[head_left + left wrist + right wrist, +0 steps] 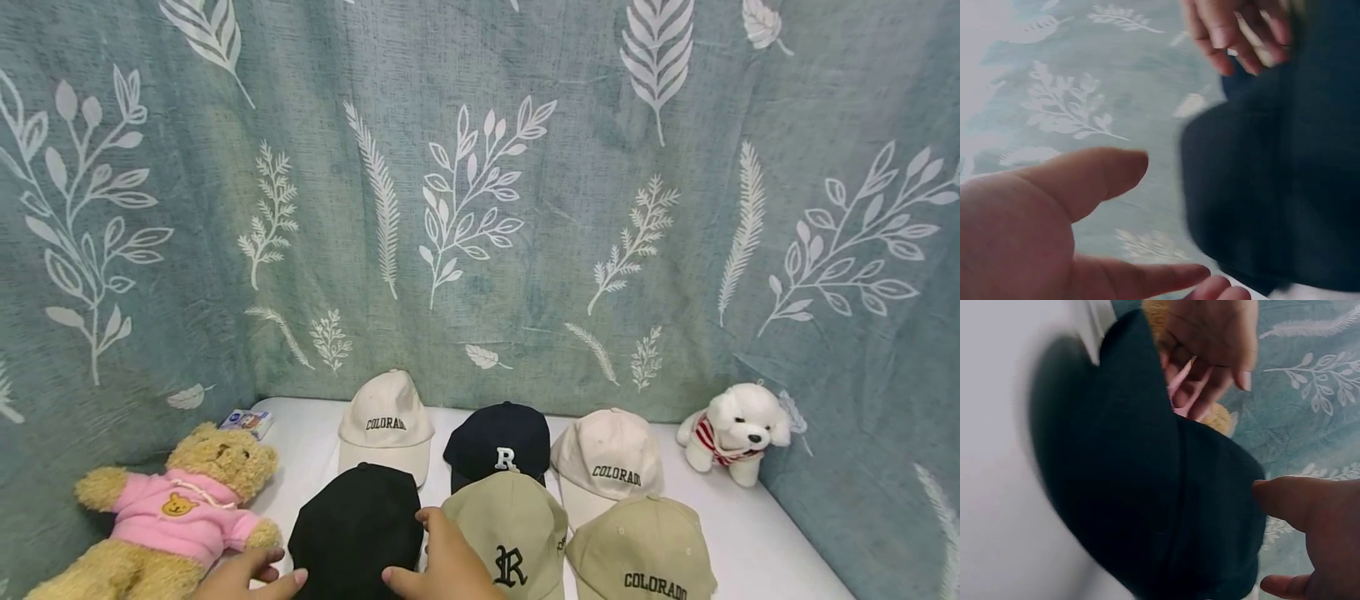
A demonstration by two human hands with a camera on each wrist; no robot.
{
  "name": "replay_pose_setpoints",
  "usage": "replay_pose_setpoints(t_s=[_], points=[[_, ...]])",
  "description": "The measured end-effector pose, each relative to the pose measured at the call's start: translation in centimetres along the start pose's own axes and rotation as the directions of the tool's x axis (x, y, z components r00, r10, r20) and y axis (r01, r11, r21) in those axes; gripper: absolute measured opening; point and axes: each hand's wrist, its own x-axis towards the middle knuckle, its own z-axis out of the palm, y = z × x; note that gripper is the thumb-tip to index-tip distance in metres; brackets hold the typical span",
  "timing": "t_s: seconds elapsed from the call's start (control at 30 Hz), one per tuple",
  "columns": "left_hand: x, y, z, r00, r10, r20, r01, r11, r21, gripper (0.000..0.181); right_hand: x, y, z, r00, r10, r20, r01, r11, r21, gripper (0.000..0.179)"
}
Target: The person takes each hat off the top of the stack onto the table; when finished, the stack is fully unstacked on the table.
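A plain black cap [358, 533] sits at the front left of the row of caps, between the two hands. My left hand [251, 577] is at its left side, thumb and fingers spread. In the left wrist view a gap shows between the left thumb [1125, 172] and the cap's dark edge [1235, 187]. At the cap's right side is my right hand [448, 562], its thumb and forefinger apart. In the right wrist view the right thumb [1285, 497] has its tip right at the cap's edge [1222, 500]. Neither hand's fingers curl round the cap.
Beside the right hand stands a khaki cap [510, 525] with a black R; another khaki cap [645, 542] is further right. Behind are a cream cap [386, 417], a navy cap [498, 437] and a second cream cap [611, 454]. A teddy bear [176, 508] and a white plush dog [738, 429] flank them.
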Motion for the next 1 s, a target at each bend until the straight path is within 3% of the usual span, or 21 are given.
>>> replay_pose_setpoints(t_s=[0.03,0.27,0.37,0.5,0.6,0.73,0.87,1.0], points=[[-0.3,1.3,-0.6,0.999,-0.032,-0.023,0.032,0.999,0.007,0.069,-0.1,-0.2,-0.4,1.000,-0.009,-0.002,0.009,1.000,0.013,0.074],[-0.8,6.7,-4.5,0.991,0.110,-0.080,-0.112,0.994,-0.021,0.060,0.1,-1.1,-2.6,1.000,-0.028,-0.010,0.028,0.999,0.044,0.072],[-0.2,8.3,-5.7,0.983,0.157,-0.094,-0.158,0.987,-0.005,0.059,0.9,-1.6,-3.6,0.997,-0.059,-0.049,0.059,0.998,0.005,0.071],[1.2,9.9,-7.2,0.978,0.201,-0.057,-0.198,0.979,0.053,0.062,2.6,-2.2,-5.1,0.993,-0.097,-0.074,0.093,0.995,-0.046,0.068],[2.7,10.5,-8.6,0.977,0.211,0.019,-0.211,0.977,0.032,0.059,4.0,-2.5,-5.9,0.993,-0.100,-0.055,0.098,0.994,-0.038,0.065],[5.2,10.7,-10.4,0.977,0.185,0.105,-0.181,0.982,-0.048,0.051,6.1,-2.8,-6.5,0.996,-0.079,-0.038,0.078,0.997,-0.022,0.063],[7.8,10.2,-11.3,0.984,0.117,0.134,-0.113,0.993,-0.042,0.059,8.2,-2.9,-6.8,0.999,-0.034,-0.037,0.033,0.999,-0.035,0.060],[10.5,8.8,-11.0,0.990,0.054,0.133,-0.048,0.998,-0.042,0.064,10.0,-2.9,-7.2,0.999,0.020,-0.035,-0.022,0.999,-0.048,0.059]])
